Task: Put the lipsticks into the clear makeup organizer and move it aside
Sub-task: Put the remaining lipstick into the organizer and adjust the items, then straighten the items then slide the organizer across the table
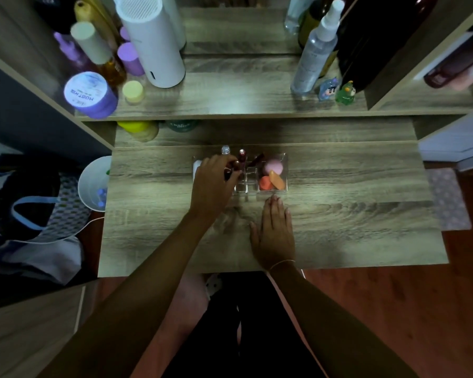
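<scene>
The clear makeup organizer stands on the wooden desk, in the middle. Upright in its back slots are a red lipstick, a dark lipstick and a clear-capped tube. Its right compartment holds pink and orange makeup sponges. My left hand is over the organizer's left side, fingers closed on a dark red lipstick above a slot. My right hand lies flat on the desk just in front of the organizer, fingers together, holding nothing.
A raised shelf behind carries a white cylinder, purple jars, a spray bottle and two small figurines. A white bowl sits off the desk's left edge. Bare desk lies right of the organizer.
</scene>
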Demonstrator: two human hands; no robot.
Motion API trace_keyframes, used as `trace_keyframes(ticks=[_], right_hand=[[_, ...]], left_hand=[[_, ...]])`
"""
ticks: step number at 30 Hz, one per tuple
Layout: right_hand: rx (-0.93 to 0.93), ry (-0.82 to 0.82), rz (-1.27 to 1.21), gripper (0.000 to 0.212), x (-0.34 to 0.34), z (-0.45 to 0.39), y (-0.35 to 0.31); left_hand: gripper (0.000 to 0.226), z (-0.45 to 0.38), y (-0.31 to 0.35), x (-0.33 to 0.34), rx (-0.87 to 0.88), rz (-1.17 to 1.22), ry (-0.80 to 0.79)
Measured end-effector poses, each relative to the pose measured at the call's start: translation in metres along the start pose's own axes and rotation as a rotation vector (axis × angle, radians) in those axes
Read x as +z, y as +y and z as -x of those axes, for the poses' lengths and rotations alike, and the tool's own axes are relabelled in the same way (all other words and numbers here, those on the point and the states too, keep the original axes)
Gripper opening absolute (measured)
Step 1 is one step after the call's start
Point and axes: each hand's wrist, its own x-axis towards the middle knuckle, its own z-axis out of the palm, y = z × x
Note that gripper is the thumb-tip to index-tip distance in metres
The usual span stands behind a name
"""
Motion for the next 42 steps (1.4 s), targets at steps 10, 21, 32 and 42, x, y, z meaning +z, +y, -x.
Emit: trace_keyframes(ticks=[10,21,32,42], right_hand=[[0.0,-0.009,-0.012,0.07,-0.001,0.001,0.0],[-0.013,-0.014,-0.113,0.069,-0.009,0.0,-0.002],[-0.022,0.533,-0.478,0.038,-0.118,-0.038,0.001],[-0.01,0.252,-0.274,0.041,-0.117,-0.097,-0.013]], left_hand=[[0.026,0.008,0.005,-0.005,0.024,0.047,0.035],[0.027,0.018,-0.007,-0.016,-0.032,0.101,0.066],[0.041,0.052,-0.027,-0.02,0.097,-0.065,0.039],[0.073,0.056,-0.025,0.006,0.059,-0.29,-0.184]])
